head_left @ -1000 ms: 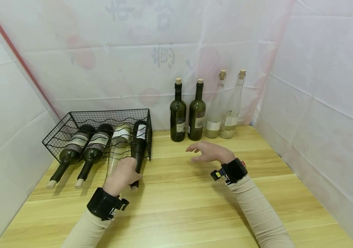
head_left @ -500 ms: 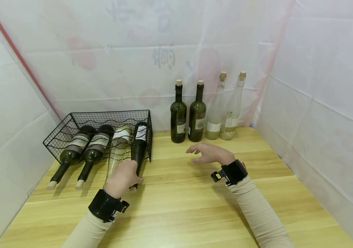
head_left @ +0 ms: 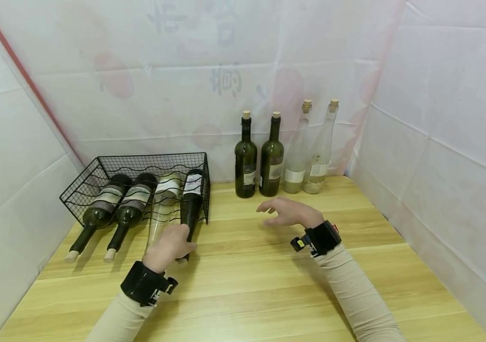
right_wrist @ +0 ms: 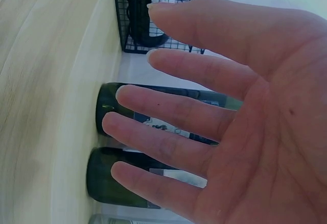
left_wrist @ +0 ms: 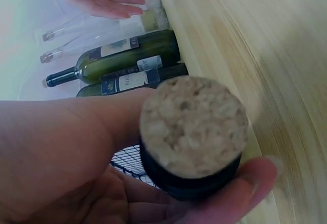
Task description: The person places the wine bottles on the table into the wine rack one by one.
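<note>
Head view: your left grip (head_left: 170, 244) is curled round the neck of a dark bottle (head_left: 191, 209), lying at the right end of a black wire rack (head_left: 151, 155) on the worktop (head_left: 243, 289). Your right grip (head_left: 287, 211) is loosely open, holding nothing, near two standing green bottles (head_left: 271, 166); the left one's white label (head_left: 249, 178) seems to read "NE". Left wrist view: fingers (left_wrist: 260, 180) close round the dark neck, its cork (left_wrist: 194, 127) facing you. Right wrist view: your right grip's fingers spread wide; label print behind is too blurred to read.
</note>
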Demonstrator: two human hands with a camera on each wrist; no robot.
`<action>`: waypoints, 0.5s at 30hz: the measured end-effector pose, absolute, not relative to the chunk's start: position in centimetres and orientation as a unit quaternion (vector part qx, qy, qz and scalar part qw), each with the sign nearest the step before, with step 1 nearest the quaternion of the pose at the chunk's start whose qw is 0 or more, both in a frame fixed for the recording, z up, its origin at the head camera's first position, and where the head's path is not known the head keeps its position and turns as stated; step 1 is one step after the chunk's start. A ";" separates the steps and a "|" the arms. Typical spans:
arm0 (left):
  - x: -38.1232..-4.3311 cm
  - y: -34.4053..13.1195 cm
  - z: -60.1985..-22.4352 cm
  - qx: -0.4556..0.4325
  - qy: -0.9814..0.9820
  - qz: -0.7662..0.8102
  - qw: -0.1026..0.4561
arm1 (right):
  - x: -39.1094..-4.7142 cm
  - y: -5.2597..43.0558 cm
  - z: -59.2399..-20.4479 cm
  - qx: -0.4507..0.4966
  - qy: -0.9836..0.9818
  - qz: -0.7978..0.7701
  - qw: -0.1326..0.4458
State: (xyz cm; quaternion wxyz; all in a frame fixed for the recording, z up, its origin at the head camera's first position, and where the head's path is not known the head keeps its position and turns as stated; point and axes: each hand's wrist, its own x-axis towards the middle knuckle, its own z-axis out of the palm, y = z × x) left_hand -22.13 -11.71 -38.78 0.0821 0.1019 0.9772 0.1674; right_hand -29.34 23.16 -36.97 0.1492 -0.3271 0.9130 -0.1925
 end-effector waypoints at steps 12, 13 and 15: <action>-22.2 -11.5 -38.7 0.107 0.983 0.137 0.061 | -29.3 23.2 -36.9 -0.324 0.912 -0.198 0.155; -22.2 -11.5 -38.7 0.109 0.984 0.133 0.050 | -29.3 23.2 -36.9 -0.323 0.912 -0.198 0.155; -22.3 -11.5 -38.7 0.113 0.985 0.127 0.030 | -29.4 23.2 -36.9 -0.324 0.912 -0.199 0.156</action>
